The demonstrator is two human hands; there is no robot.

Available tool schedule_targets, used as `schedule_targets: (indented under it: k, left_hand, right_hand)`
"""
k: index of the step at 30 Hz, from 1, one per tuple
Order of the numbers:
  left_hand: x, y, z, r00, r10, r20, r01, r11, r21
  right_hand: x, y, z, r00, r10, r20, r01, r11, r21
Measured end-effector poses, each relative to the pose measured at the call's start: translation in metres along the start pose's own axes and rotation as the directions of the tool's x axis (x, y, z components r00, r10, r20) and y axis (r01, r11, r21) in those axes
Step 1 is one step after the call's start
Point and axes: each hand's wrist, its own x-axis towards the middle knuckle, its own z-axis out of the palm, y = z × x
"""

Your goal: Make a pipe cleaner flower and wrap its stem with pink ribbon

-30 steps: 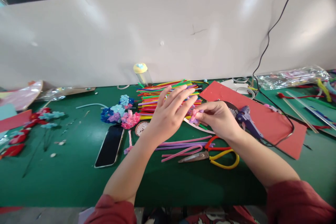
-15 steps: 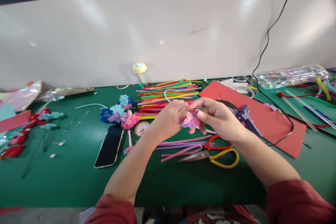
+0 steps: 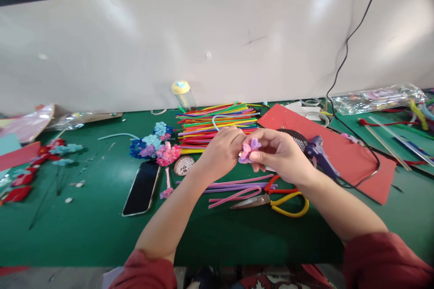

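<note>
"Flower, pink and purple: where is it?"

"Between the two hands. The right hand pinches it between thumb and index finger; its other fingers curl loosely."

"And the left hand?"

"Right up against the flower's left side, fingers folded in, almost a fist. Its fingertips are hidden, so I cannot tell whether it grips anything."

"What containers are there?"

"A round dish just left of the left wrist, with pale beads in it. Farther off, beyond the left hand, stands a clear jar, its yellow lid on and a light-blue piece on top. Something dark shows at its foot; I cannot tell if that is inside."

"And on the other side?"

"A clear bag, well to the right of the right hand. Pinkish bits show through, too blurred to name."

"What else is near the hands?"

"A pile of pipe cleaners just beyond the left hand. Scissors on the near side of both hands, blades pointing left. A phone lies left of the left forearm, and a purple tool right of the right hand."
</note>
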Motion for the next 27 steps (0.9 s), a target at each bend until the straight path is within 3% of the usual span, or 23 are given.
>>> schedule_targets:
  k: [5,12,17,22,27]
  left_hand:
    - [-0.001,-0.001,0.004,1.0,0.022,-0.018,-0.023,0.997,-0.076]
    - [0.0,0.003,0.012,0.987,-0.001,-0.159,-0.005,0.999,-0.039]
    - [0.001,0.004,0.015,0.971,0.026,-0.237,-0.034,0.999,-0.03]
    - [-0.001,0.005,0.02,0.949,0.012,-0.315,-0.025,0.999,-0.039]
    - [0.0,0.008,0.024,0.95,-0.031,-0.311,0.018,0.999,-0.045]
  right_hand:
    - [-0.002,-0.006,-0.003,0.999,-0.024,-0.036,0.02,0.994,-0.107]
    - [-0.001,-0.005,-0.002,0.991,-0.043,-0.125,0.041,0.999,-0.016]
    - [-0.002,-0.002,0.0,0.994,-0.099,-0.043,0.1,0.995,0.028]
    - [-0.003,-0.001,0.004,0.997,-0.031,0.068,0.028,0.999,0.038]
    - [-0.003,0.0,0.004,0.999,-0.029,0.04,0.03,0.999,-0.02]
